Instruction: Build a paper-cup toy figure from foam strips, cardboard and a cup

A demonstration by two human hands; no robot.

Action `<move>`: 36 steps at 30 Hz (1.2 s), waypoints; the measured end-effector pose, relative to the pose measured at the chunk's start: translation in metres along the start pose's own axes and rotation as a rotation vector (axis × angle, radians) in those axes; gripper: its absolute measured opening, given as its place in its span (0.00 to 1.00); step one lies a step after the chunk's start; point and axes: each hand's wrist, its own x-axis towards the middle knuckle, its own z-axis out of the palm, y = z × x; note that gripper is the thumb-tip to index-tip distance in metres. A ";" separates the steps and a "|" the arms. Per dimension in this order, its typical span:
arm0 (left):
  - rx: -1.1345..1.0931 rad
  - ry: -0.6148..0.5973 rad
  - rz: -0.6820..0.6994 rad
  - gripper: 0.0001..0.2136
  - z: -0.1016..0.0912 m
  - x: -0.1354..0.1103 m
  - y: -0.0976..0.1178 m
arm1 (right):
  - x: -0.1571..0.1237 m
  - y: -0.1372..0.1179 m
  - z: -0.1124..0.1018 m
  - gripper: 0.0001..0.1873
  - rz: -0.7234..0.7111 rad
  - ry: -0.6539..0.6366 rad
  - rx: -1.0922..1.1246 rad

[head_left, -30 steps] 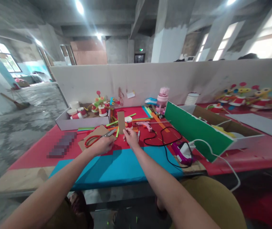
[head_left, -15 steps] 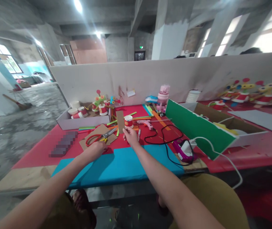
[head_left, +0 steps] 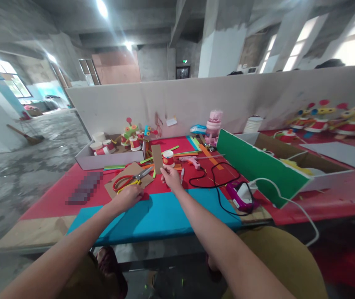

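Note:
My right hand [head_left: 171,177] pinches the lower end of a brown cardboard strip [head_left: 157,158] and holds it upright over the red table cover. My left hand [head_left: 130,195] rests with curled fingers on the cover, just below the red-handled scissors [head_left: 127,181]. The scissors lie on a flat piece of cardboard [head_left: 130,175]; whether the fingers hold anything is hidden. A small red-banded paper cup [head_left: 168,158] stands right behind the strip. A blue sheet [head_left: 161,216] covers the table's near edge under both forearms.
A pink glue gun [head_left: 191,161] and a black cable [head_left: 215,180] lie to the right, with a purple and white device [head_left: 242,196] beside a green-sided box [head_left: 252,166]. A white tray [head_left: 109,158] of cups and craft figures stands at back left. A grey partition closes the far side.
My left hand has drawn back off the scissors toward me and now sits below them. My right hand keeps the cardboard strip upright in about the same place.

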 end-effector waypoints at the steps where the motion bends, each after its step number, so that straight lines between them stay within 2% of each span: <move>1: 0.000 0.005 0.006 0.08 0.000 0.001 0.000 | 0.000 0.000 0.000 0.16 0.004 0.001 0.001; 5: -0.076 0.068 -0.035 0.07 -0.005 0.000 0.000 | 0.001 0.000 -0.001 0.16 0.011 0.001 -0.003; 8: -0.243 0.110 -0.067 0.06 -0.014 -0.013 0.017 | 0.000 0.000 -0.001 0.15 0.001 0.001 -0.008; 12: -0.458 -0.076 0.125 0.07 -0.022 -0.043 0.067 | 0.001 0.001 0.000 0.14 -0.010 -0.004 0.005; 15: -0.554 -0.324 0.286 0.14 -0.019 -0.061 0.103 | 0.000 0.000 0.000 0.14 -0.002 -0.012 0.024; 17: -0.577 -0.419 0.347 0.21 -0.015 -0.065 0.116 | -0.001 -0.002 0.000 0.14 0.011 -0.019 0.018; 18: -0.582 -0.434 0.362 0.18 -0.012 -0.064 0.118 | -0.002 -0.003 0.000 0.14 0.017 -0.020 0.013; 20: -0.555 -0.399 0.359 0.09 -0.008 -0.058 0.117 | -0.002 -0.005 0.000 0.14 0.029 -0.022 0.008; 21: -0.529 -0.369 0.351 0.08 -0.006 -0.054 0.114 | -0.002 -0.006 0.000 0.14 0.033 -0.019 0.010; 25: -0.402 -0.260 0.406 0.14 -0.002 -0.035 0.102 | -0.001 -0.006 0.000 0.14 0.054 0.000 0.023; 28: -0.259 -0.180 0.411 0.14 0.005 -0.028 0.098 | 0.002 -0.005 -0.001 0.14 0.078 0.016 0.029; 32: -0.002 -0.127 0.394 0.23 0.027 -0.029 0.098 | 0.005 -0.003 -0.002 0.15 0.089 0.020 0.025; 36: 0.177 -0.029 0.434 0.22 0.048 -0.034 0.097 | 0.006 -0.003 -0.002 0.15 0.079 0.023 -0.001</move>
